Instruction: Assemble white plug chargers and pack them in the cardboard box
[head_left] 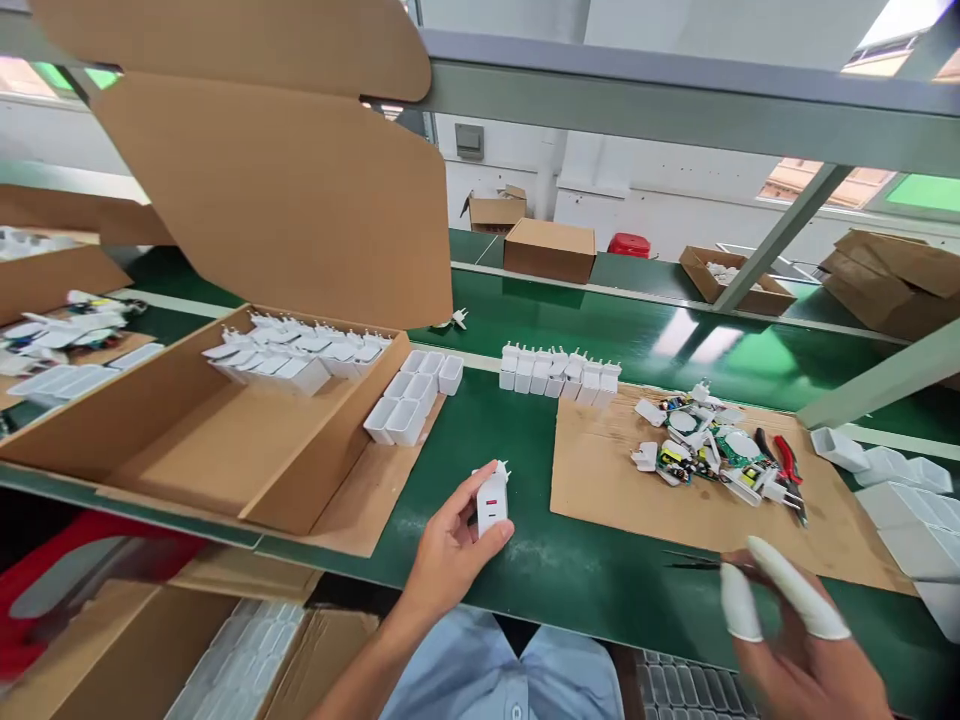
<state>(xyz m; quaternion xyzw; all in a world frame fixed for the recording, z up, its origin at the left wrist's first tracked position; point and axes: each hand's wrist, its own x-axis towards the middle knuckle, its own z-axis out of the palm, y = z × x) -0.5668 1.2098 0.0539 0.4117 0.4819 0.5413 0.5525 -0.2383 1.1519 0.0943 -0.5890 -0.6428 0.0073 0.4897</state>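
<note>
My left hand [454, 545] grips a white USB wall charger [492, 500] between thumb and fingers, its two port slots turned towards me and plug pins at the top. At the right, my right hand [787, 610], with white finger cots on two fingertips, is closed on dark tweezers [694, 562] that point left over the green bench. Behind the left hand stands a row of white charger housings [559, 375] with plug heads. Beyond the right hand, circuit boards [739, 445] and loose white parts lie in a pile on flat cardboard [600, 480].
Red-and-black pliers [787, 465] rest beside the pile. White trays [907, 490] stand at the right edge, and empty white housings [409, 395] at centre left. An open cardboard box [330, 490] holds rows of chargers [292, 350]. A metal rail [675, 100] crosses above the bench.
</note>
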